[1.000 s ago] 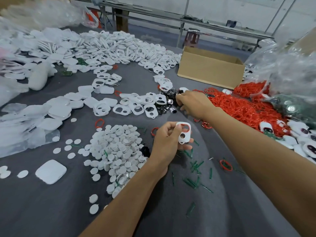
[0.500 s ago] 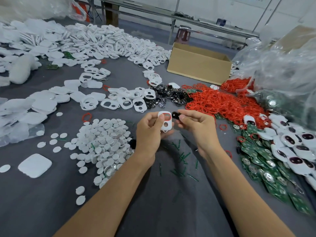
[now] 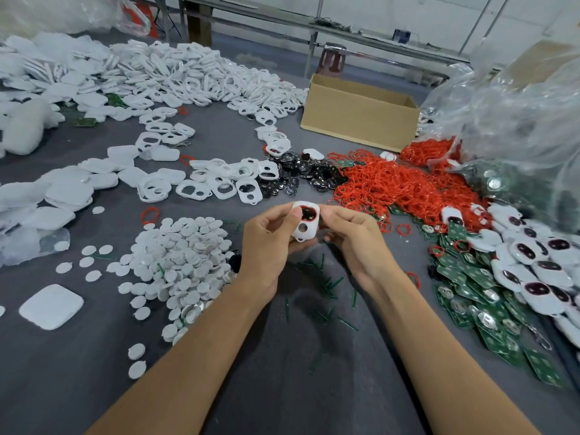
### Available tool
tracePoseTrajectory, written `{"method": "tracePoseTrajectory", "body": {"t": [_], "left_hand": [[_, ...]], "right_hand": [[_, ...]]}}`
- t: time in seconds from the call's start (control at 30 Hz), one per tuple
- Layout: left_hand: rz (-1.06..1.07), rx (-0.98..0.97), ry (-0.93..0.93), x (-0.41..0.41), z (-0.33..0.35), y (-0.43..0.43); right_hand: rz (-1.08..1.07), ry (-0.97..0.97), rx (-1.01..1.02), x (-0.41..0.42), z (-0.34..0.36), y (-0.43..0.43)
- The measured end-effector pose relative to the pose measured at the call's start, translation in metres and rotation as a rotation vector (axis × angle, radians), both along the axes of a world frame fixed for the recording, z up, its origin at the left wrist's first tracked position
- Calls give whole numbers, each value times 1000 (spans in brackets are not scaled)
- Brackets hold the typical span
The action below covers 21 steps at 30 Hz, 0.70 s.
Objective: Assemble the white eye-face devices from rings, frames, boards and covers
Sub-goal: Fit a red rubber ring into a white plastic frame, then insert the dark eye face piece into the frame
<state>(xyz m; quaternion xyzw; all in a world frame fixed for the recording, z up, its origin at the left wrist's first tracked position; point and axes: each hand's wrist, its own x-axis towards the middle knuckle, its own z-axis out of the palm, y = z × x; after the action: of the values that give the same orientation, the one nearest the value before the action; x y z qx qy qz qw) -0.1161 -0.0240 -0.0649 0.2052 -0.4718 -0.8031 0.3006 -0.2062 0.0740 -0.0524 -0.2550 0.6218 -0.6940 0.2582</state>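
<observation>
Head view shows both hands over the counter's middle: the left hand [image 3: 266,243] and the right hand [image 3: 351,240] pinch one white frame [image 3: 305,226] between them, a red ring [image 3: 311,218] and dark lens seated in its upper opening.

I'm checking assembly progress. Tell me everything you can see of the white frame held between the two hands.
The white frame is a rounded shell of smooth, plastic-looking material. Its larger upper opening holds a dark glossy insert edged by a red ring; the small round hole below is empty, and a little loop sticks out at the bottom. It faces the camera, roughly upright, above the grey table, the left hand pinching its left edge, the right hand its right.
</observation>
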Motion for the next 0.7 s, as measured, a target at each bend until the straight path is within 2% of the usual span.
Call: {"method": "tracePoseTrajectory", "body": {"t": [0.13, 0.47, 0.7], "left_hand": [[14, -36, -8, 1, -1, 1], [-32, 14, -30, 0, -1, -3], [-212, 131, 51, 2, 3, -6]], "right_hand": [[29, -126, -87, 2, -2, -2], [-13, -213, -96, 1, 1, -4], [83, -312, -208, 0, 3, -2]]}}
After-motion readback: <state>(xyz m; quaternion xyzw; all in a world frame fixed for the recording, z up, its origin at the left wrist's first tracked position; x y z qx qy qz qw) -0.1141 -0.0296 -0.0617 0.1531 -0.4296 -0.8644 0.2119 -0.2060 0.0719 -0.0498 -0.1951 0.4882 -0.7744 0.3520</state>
